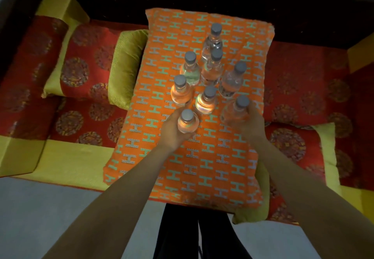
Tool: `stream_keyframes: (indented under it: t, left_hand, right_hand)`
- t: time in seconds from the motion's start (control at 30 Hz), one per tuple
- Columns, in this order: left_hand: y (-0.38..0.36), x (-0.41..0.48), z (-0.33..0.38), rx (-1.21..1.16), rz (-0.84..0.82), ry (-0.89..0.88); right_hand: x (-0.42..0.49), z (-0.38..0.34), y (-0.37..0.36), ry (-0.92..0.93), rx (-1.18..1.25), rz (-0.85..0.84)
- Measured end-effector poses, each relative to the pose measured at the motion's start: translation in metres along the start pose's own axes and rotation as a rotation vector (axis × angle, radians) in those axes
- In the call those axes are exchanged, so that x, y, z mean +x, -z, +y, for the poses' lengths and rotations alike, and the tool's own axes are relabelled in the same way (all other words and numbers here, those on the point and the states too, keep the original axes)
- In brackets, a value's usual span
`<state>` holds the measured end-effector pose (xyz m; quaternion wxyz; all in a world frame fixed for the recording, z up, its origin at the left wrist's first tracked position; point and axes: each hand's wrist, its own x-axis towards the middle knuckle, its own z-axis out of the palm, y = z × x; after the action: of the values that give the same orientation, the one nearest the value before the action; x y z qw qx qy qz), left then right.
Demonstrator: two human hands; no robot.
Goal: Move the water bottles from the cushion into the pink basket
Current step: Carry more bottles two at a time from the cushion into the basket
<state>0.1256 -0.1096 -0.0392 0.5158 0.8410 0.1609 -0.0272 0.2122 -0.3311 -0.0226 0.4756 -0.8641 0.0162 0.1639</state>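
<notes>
Left hand (172, 131) and right hand (250, 125) each grip a clear grey-capped bottle (187, 122) on the orange cushion (202, 167)

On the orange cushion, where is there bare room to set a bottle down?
The orange cushion is bare along its left side and across the near part under the forearms. It is crowded at centre-right, where eight bottles cluster, the nearest two gripped by the left hand and right hand.

**One head camera, looking steeply down**

A single wide-angle view is looking from the person's head, forward and steeply down over both forearms. It is sitting close above the orange cushion (202, 157), which is filling the centre, while the red and yellow sofa (85, 89) is bending away toward the edges.
</notes>
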Motion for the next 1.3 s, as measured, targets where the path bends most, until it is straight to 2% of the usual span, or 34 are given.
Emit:
stream_keyframes:
  t: [0.3, 0.47, 0.57, 0.73, 0.87, 1.1, 1.3]
  left_hand:
    - [0.032, -0.011, 0.039, -0.132, -0.03, -0.043]
    - [0.042, -0.007, 0.078, -0.127, -0.044, -0.161]
    - [0.031, -0.003, 0.098, -0.108, -0.064, -0.215]
    - [-0.011, -0.006, 0.139, -0.056, -0.164, -0.354]
    - [-0.052, -0.024, 0.172, -0.02, -0.289, -0.429]
    - [-0.135, -0.067, 0.237, -0.005, -0.524, -0.551]
    - [-0.226, -0.116, 0.317, -0.038, -0.605, -0.586]
  right_hand:
    - [-0.018, -0.023, 0.029, 0.105, 0.158, 0.043]
    - [-0.045, -0.034, 0.055, 0.171, 0.239, 0.19]
    - [-0.071, -0.032, 0.077, 0.172, 0.212, 0.337]
    - [-0.127, -0.012, 0.123, 0.101, 0.097, 0.615]
    - [-0.179, 0.016, 0.165, 0.026, 0.012, 0.755]
    - [-0.274, 0.072, 0.25, -0.089, -0.061, 0.969]
    - [-0.353, 0.117, 0.349, -0.142, -0.072, 1.085]
